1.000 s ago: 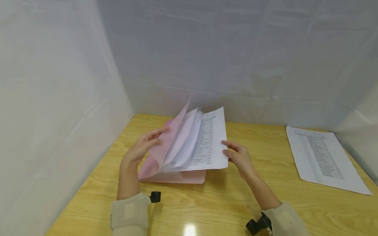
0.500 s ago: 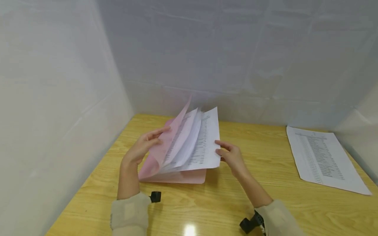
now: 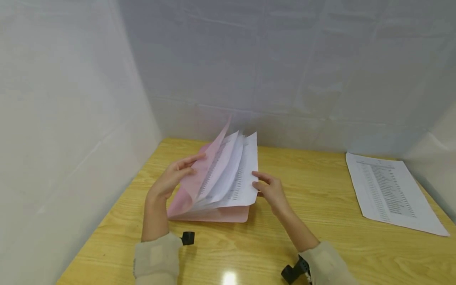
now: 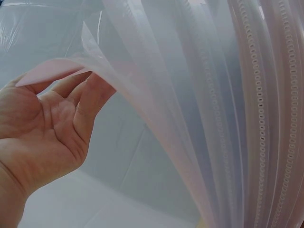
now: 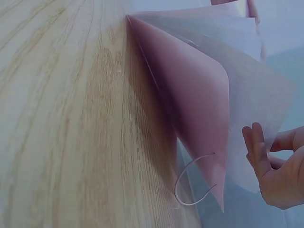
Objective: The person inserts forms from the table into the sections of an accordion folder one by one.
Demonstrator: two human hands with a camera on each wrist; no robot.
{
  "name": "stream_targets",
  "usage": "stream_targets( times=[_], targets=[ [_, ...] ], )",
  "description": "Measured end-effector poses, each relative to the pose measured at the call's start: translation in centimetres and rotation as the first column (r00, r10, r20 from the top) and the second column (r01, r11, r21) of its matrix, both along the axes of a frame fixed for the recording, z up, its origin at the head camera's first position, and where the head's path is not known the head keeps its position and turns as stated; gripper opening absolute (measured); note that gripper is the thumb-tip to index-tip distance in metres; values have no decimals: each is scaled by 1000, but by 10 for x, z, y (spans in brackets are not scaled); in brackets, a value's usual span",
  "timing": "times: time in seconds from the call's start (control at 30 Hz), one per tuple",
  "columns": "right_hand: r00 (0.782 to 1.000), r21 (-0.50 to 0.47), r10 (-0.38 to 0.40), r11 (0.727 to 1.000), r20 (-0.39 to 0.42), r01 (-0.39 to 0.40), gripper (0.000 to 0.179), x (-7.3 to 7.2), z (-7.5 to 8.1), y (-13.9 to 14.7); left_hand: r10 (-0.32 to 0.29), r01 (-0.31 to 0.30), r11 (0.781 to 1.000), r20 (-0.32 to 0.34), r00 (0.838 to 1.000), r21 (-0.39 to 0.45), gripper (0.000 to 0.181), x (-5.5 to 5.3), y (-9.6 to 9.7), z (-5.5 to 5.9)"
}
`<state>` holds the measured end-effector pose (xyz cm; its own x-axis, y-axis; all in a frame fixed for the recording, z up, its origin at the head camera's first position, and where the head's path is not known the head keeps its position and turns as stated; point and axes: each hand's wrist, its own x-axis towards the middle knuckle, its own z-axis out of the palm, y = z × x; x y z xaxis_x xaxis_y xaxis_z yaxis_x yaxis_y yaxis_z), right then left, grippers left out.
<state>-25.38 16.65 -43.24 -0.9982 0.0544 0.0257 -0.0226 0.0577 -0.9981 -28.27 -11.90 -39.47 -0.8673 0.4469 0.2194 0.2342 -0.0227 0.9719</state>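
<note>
A pink folder (image 3: 228, 214) stands partly open on the table, its front cover lifted and bowed. My left hand (image 3: 167, 180) holds that cover, thumb on one face and fingers on the other. In the left wrist view, clear plastic sleeves (image 4: 190, 95) with punched hole strips fan out beside the cover. My right hand (image 3: 272, 194) pinches the right edge of a printed sheet (image 3: 246, 174) between thumb and fingers. The sheet reaches in among the folder's leaves; its left part is hidden. An elastic loop (image 5: 178, 190) hangs from the folder's pink back cover in the right wrist view.
Another printed sheet (image 3: 392, 194) lies at the right on the wooden table (image 3: 306, 162). White sheeting (image 3: 285, 59) walls the table behind and on both sides. A small black camera sits at each wrist.
My right hand has moved left, carrying the printed sheet's edge with it, so less of the sheet sticks out past the folder. The left hand and the cover have stayed put.
</note>
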Motion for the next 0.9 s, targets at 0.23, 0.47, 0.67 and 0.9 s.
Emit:
stream_targets(
  times=[0.23, 0.47, 0.67, 0.9],
  targets=[
    [1000, 25, 12, 1000, 1, -12, 36, -1, -1, -8, -7, 7, 1000, -4, 1000, 0, 46, 0, -1, 0],
    [998, 20, 61, 998, 8, -61, 37, -3, -3, -15, -6, 6, 1000, -8, 1000, -5, 46, 1, -1, 0],
    [992, 56, 124, 991, 6, -124, 40, -3, -3, -19, 1, -1, 1000, -10, 1000, -8, 46, 1, -1, 1],
    [985, 135, 173, 975, 24, -175, 45, -6, -3, -22, -2, 2, 1000, -11, 1000, -4, 46, 1, -1, 1]
  ],
)
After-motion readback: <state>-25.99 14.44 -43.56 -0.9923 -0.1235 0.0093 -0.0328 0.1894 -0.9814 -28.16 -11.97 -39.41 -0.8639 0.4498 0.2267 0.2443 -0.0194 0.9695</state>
